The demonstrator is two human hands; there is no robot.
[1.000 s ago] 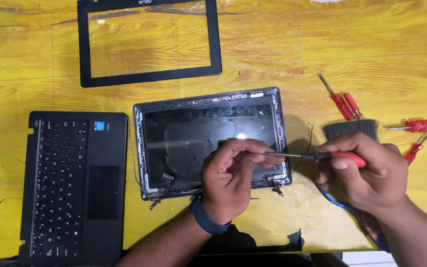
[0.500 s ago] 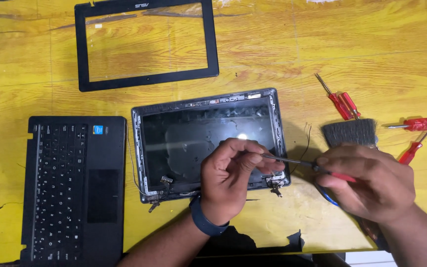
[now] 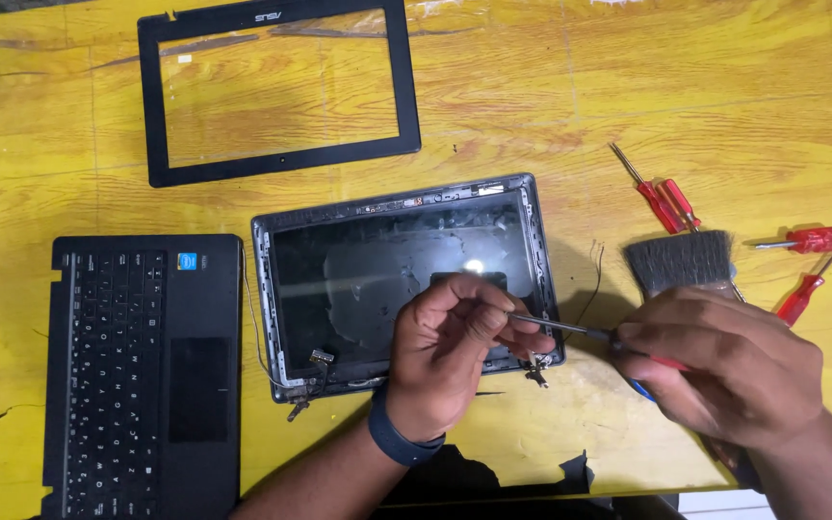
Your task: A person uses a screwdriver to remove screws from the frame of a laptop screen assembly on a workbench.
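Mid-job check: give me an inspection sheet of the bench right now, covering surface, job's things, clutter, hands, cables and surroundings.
Surface: yellow wooden table, paint worn off at the near edge.
Job's things: screen panel lying flat in its back cover, hinges at its near corners; screwdriver with its shaft over the panel's near right corner.
Clutter: black bezel frame at the far side; keyboard base left; brush and red screwdrivers right.
Hands: left hand pinches the shaft near its tip; right hand grips the handle.
Cables: thin wire by the panel's right edge.
Surroundings: nothing seen.
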